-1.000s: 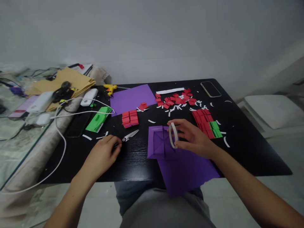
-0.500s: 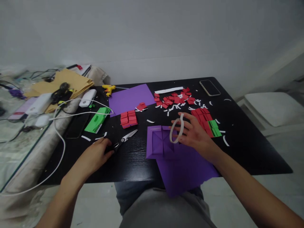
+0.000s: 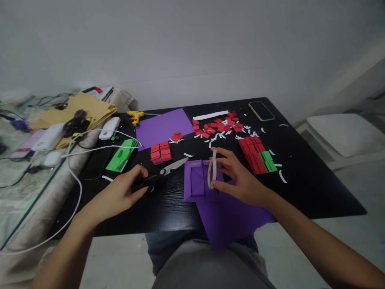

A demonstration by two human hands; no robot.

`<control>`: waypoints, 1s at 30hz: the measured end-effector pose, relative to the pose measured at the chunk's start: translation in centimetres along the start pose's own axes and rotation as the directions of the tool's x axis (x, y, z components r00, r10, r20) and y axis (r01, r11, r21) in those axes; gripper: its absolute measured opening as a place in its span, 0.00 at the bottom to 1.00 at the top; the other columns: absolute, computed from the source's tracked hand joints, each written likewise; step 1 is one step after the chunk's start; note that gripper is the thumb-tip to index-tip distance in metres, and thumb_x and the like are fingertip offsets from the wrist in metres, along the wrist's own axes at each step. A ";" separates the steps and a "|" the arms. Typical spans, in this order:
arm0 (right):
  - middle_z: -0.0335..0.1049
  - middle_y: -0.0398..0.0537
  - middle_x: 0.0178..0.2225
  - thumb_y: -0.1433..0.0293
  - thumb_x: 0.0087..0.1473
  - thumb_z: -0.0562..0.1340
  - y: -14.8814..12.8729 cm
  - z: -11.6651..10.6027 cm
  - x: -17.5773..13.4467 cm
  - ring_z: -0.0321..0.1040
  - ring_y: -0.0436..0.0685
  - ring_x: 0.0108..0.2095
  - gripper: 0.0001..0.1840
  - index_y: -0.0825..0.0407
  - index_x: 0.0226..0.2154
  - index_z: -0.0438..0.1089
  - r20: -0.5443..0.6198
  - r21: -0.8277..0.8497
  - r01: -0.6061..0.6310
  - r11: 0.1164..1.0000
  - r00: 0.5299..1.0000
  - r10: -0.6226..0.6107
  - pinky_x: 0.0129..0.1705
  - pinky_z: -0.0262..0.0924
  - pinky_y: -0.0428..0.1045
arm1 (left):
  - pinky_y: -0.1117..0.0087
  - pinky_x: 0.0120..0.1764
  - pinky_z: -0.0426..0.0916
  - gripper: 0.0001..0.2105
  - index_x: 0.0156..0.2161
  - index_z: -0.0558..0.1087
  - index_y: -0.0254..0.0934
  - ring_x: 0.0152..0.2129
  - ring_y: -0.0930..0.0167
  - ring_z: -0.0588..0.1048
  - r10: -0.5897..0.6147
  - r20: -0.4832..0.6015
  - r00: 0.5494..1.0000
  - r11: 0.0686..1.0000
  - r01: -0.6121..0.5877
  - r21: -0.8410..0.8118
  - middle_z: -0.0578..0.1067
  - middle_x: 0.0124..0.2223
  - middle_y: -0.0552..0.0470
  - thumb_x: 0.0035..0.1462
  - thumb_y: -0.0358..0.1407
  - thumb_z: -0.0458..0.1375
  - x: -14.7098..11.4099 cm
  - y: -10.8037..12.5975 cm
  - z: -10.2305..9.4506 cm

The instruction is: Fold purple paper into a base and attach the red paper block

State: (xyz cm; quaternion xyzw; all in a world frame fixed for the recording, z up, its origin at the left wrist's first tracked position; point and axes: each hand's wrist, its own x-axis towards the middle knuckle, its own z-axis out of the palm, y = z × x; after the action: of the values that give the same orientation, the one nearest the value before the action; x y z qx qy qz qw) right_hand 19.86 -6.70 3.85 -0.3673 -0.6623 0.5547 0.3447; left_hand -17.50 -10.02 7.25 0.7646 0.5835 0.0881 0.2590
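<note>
Black-handled scissors (image 3: 164,171) are gripped by the handles in my left hand (image 3: 128,186), their blades pointing right and away. My right hand (image 3: 237,172) has its fingers around a roll of white tape (image 3: 210,172), which is turned nearly edge-on. Under the tape lies a folded purple paper piece (image 3: 189,196) with creased flaps. A larger purple sheet (image 3: 231,216) sticks out beneath it and hangs over the table's front edge. Left of the folded piece are a red folded-paper block (image 3: 161,151) and a stack of green folded paper (image 3: 122,155).
Red paper pieces and white scraps (image 3: 222,127) lie at the back. A red and green folded panel (image 3: 255,154) is at right, a phone (image 3: 261,110) behind it. A yellow glue gun (image 3: 136,117) sits beside a purple sheet (image 3: 165,124). A white cable (image 3: 80,176) loops at left.
My left hand has picked up the scissors and moved them right, toward the folded purple piece. My right hand has shifted left and turned the tape roll more edge-on.
</note>
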 end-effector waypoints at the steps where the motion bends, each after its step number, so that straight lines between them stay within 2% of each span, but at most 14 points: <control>1: 0.66 0.52 0.62 0.63 0.57 0.72 -0.1 0.1 0.1 0.65 0.66 0.65 0.41 0.35 0.67 0.55 -0.019 -0.018 0.029 0.999 0.999 -0.029 0.68 0.61 0.70 | 0.67 0.35 0.69 0.10 0.45 0.67 0.41 0.32 0.67 0.75 0.022 -0.017 1.000 1.000 -0.022 -0.001 0.77 0.40 0.50 0.62 0.43 0.56 0.3 0.3 -0.1; 4: 0.58 0.53 0.67 0.66 0.55 0.73 -0.2 0.3 0.3 0.66 0.67 0.64 0.37 0.37 0.62 0.60 -0.076 -0.075 0.074 0.994 0.994 -0.080 0.59 0.72 0.65 | 0.67 0.38 0.68 0.09 0.43 0.66 0.40 0.34 0.67 0.74 0.064 -0.020 0.998 0.998 -0.064 -0.009 0.76 0.40 0.51 0.60 0.40 0.57 1.1 0.8 -0.2; 6: 0.54 0.53 0.69 0.67 0.55 0.72 -0.3 0.3 0.3 0.70 0.66 0.60 0.37 0.36 0.63 0.59 -0.092 -0.107 0.060 0.992 0.993 -0.070 0.53 0.77 0.62 | 0.67 0.38 0.68 0.15 0.44 0.65 0.40 0.34 0.67 0.73 0.046 0.025 0.999 0.998 -0.045 -0.034 0.75 0.41 0.52 0.58 0.43 0.62 1.5 1.0 -0.3; 8: 0.57 0.54 0.68 0.65 0.58 0.70 -0.4 0.2 0.2 0.75 0.63 0.54 0.39 0.35 0.67 0.55 -0.085 -0.123 0.035 0.992 0.995 -0.045 0.50 0.78 0.62 | 0.68 0.36 0.67 0.22 0.45 0.64 0.40 0.33 0.68 0.73 0.009 0.065 0.998 0.999 -0.006 -0.047 0.73 0.40 0.53 0.52 0.47 0.68 1.8 1.2 -0.2; 10: 0.64 0.55 0.63 0.62 0.62 0.68 -0.4 0.0 0.0 0.77 0.63 0.50 0.42 0.34 0.71 0.48 -0.062 -0.139 0.012 0.990 0.998 -0.021 0.53 0.76 0.66 | 0.69 0.35 0.67 0.25 0.45 0.63 0.41 0.32 0.68 0.71 -0.009 0.079 0.997 0.998 0.014 -0.057 0.72 0.40 0.54 0.51 0.49 0.70 2.0 1.5 0.0; 13: 0.72 0.53 0.55 0.61 0.63 0.67 -0.3 -0.2 -0.1 0.76 0.65 0.54 0.45 0.34 0.73 0.44 -0.011 -0.160 0.001 0.987 1.000 -0.002 0.59 0.71 0.70 | 0.70 0.33 0.66 0.22 0.44 0.63 0.41 0.31 0.70 0.70 0.019 0.081 0.997 0.996 -0.012 -0.089 0.72 0.39 0.54 0.55 0.50 0.67 2.2 1.9 0.2; 17: 0.73 0.52 0.53 0.64 0.62 0.68 -0.5 0.0 0.2 0.75 0.64 0.55 0.45 0.35 0.73 0.45 0.044 -0.103 0.003 0.995 0.999 0.002 0.61 0.70 0.70 | 0.70 0.33 0.65 0.19 0.42 0.64 0.40 0.30 0.71 0.70 0.092 0.113 0.989 0.991 -0.079 -0.108 0.73 0.38 0.54 0.57 0.49 0.66 2.8 2.6 0.0; 20: 0.70 0.54 0.59 0.66 0.61 0.68 -0.8 0.3 0.5 0.78 0.62 0.51 0.45 0.34 0.72 0.47 0.069 -0.068 0.009 0.998 0.998 -0.004 0.56 0.74 0.68 | 0.71 0.31 0.64 0.18 0.41 0.65 0.40 0.28 0.72 0.69 0.134 0.139 0.981 0.987 -0.121 -0.101 0.72 0.35 0.56 0.57 0.47 0.66 3.5 3.1 -0.5; 24: 0.64 0.54 0.64 0.66 0.60 0.69 -1.4 0.4 0.7 0.79 0.61 0.45 0.45 0.31 0.71 0.48 0.094 -0.110 -0.013 0.994 0.995 0.023 0.44 0.79 0.62 | 0.72 0.29 0.63 0.16 0.39 0.65 0.40 0.25 0.73 0.68 0.175 0.165 0.971 0.980 -0.157 -0.120 0.70 0.32 0.58 0.56 0.46 0.65 4.2 3.8 -1.2; 30: 0.65 0.53 0.63 0.65 0.60 0.69 -1.4 0.3 0.7 0.80 0.59 0.44 0.45 0.31 0.71 0.48 0.132 -0.131 -0.026 0.991 0.990 0.043 0.44 0.80 0.62 | 0.72 0.29 0.63 0.14 0.38 0.66 0.40 0.25 0.73 0.69 0.221 0.186 0.957 0.973 -0.204 -0.107 0.71 0.32 0.58 0.57 0.44 0.65 4.7 4.1 -1.2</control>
State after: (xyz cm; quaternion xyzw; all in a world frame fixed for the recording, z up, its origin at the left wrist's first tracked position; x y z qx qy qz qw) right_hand 19.10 -6.41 5.18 -0.3620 -0.7122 0.5399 0.2650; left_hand -13.16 -6.04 9.58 0.8158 0.4652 0.0649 0.3374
